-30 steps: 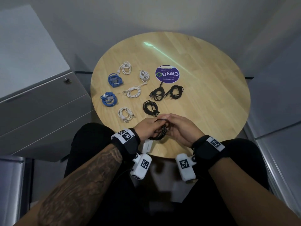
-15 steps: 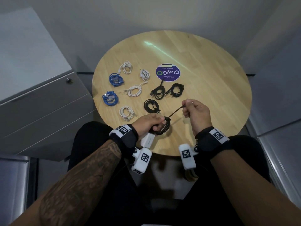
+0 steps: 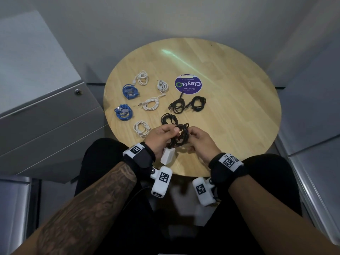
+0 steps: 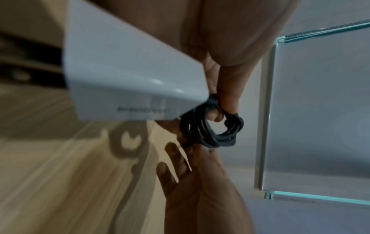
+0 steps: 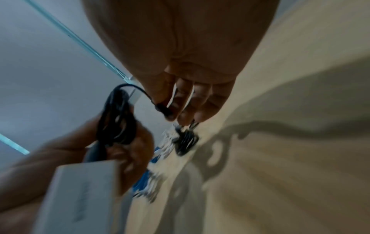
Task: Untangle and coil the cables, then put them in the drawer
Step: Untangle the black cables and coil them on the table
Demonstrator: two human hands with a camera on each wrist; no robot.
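Observation:
My left hand [image 3: 161,137] grips a coiled black cable [image 3: 181,135] above the near edge of the round wooden table [image 3: 239,115]. A white charger block [image 3: 167,155] hangs from that coil under my left palm. My right hand [image 3: 199,139] pinches the loose end of the same cable [image 5: 163,109] just right of the coil. In the left wrist view the coil [image 4: 212,134] is looped around my fingers. Several coiled cables lie on the table: a black one [image 3: 168,119], two more black ones [image 3: 187,104], white ones [image 3: 141,128] and blue ones [image 3: 123,112].
A grey drawer cabinet [image 3: 47,115] with a round lock [image 3: 78,92] stands left of the table, its drawers closed. A purple round sticker [image 3: 188,85] is on the table's middle. Grey cabinets [image 3: 311,148] stand on the right. My legs are under the near table edge.
Half a second ago my right hand held the cable end stretched out to the right of the coil. It has come back to the coil, and both hands have moved slightly away from me.

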